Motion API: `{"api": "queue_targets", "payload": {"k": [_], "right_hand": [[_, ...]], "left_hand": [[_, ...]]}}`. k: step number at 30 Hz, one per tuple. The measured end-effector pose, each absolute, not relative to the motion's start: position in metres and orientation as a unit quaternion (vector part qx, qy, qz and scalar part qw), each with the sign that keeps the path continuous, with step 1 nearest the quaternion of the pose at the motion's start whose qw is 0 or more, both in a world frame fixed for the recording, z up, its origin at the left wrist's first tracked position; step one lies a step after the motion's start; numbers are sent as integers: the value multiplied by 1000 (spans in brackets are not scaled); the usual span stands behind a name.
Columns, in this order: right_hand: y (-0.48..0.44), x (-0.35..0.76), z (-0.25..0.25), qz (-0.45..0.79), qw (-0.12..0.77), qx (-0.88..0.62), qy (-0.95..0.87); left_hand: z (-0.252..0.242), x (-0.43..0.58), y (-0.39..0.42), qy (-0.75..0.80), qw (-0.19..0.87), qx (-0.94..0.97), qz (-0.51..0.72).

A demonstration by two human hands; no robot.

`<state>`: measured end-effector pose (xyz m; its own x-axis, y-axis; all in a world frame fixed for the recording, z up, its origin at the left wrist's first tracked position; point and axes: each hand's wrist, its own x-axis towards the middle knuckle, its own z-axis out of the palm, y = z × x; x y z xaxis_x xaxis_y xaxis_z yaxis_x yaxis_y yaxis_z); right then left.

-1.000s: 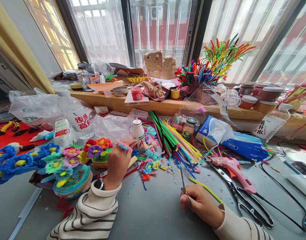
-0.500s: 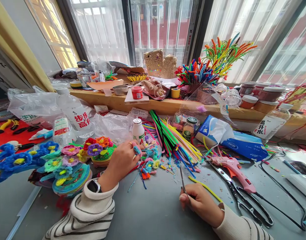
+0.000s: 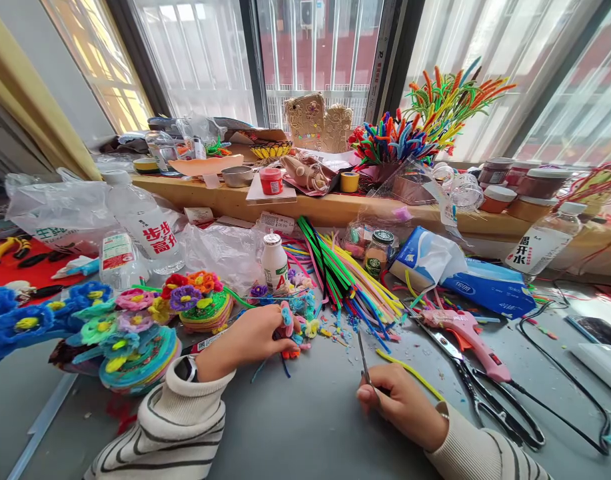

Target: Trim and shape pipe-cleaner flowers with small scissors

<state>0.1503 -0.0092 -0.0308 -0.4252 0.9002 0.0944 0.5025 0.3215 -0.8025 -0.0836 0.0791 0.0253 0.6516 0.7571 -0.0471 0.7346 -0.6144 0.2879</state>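
My left hand (image 3: 258, 339) is over the pile of small pipe-cleaner flowers (image 3: 309, 313), its fingers closed on an orange-red pipe-cleaner flower (image 3: 291, 351). A pink and light-blue fuzzy piece (image 3: 286, 319) lies against those fingers; whether it is worn or held I cannot tell. My right hand (image 3: 400, 400) rests low over the table, closed around small scissors (image 3: 364, 360) whose thin metal blades point up and away. Beside that hand lies a yellow pipe cleaner (image 3: 412, 377). A bundle of coloured pipe cleaners (image 3: 342, 273) spreads out beyond both hands.
Finished pipe-cleaner flowers (image 3: 130, 327) stand at left. A small white bottle (image 3: 274, 261) and a glass jar (image 3: 379, 253) are behind the pile. On the right lie a pink glue gun (image 3: 472, 340), large scissors (image 3: 485, 393), a black cable (image 3: 580, 360) and a tissue pack (image 3: 490, 287).
My left hand has moved down and slightly right, into the small flowers, and its fingers have closed there. My right hand with the scissors has hardly moved. The view has shifted slightly.
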Motion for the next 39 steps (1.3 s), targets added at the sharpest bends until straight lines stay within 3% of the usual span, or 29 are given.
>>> {"api": "queue_targets", "payload": {"k": [7,14,20,23,31,39], "right_hand": [[-10,150,-27,354,269,-460,-768],[-10,150,-29,353,265,-460,-770],[-10,151,-28,358,262,-461,-768],[-10,150,-28,357,269,-458,-769],[-10,150,-29,362,282,-451,-766],[-9,151,-31,358,293,-443,-768]], "left_hand": [[25,-80,79,403,170,898,48],[19,-67,76,422,115,899,24],[24,-71,77,381,220,884,155],[25,-74,76,342,246,899,120],[28,-85,76,400,197,894,39],[23,-85,78,410,203,889,35]]}}
